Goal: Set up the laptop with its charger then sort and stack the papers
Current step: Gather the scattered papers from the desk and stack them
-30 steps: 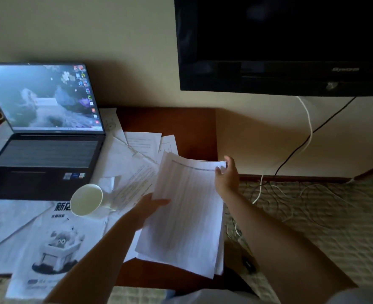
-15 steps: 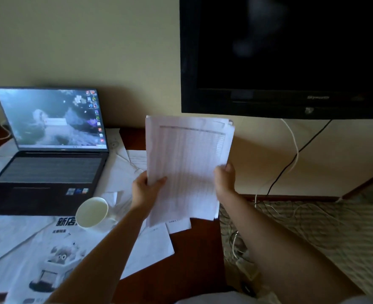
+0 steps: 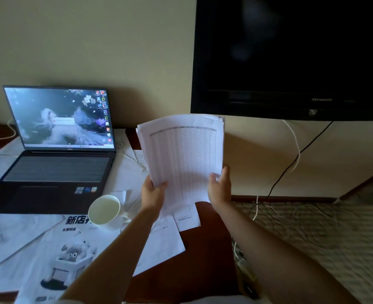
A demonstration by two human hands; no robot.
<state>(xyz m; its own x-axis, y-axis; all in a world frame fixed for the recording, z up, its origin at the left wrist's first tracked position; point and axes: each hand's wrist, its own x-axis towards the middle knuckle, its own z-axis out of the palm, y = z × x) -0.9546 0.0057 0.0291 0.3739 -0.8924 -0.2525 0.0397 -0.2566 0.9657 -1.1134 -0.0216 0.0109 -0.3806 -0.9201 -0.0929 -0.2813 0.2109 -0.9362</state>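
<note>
Sitting open at the left of the counter (image 3: 205, 255), the laptop (image 3: 56, 150) glows, with a white cup (image 3: 104, 210) and loose papers (image 3: 38, 244) nearby; further right, the left hand (image 3: 152, 194) and right hand (image 3: 220, 189) grip a sheaf of sheets (image 3: 183, 154) upright by its lower corners.

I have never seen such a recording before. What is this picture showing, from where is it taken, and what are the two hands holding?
There is no machine here. A person wears a camera on the head, so you look down at their own arms. The left hand and the right hand grip the lower edge of a stack of papers, held upright above the desk. On the desk lie an open laptop with its screen on, a white cup and loose sheets. A dark television hangs on the wall.
</note>
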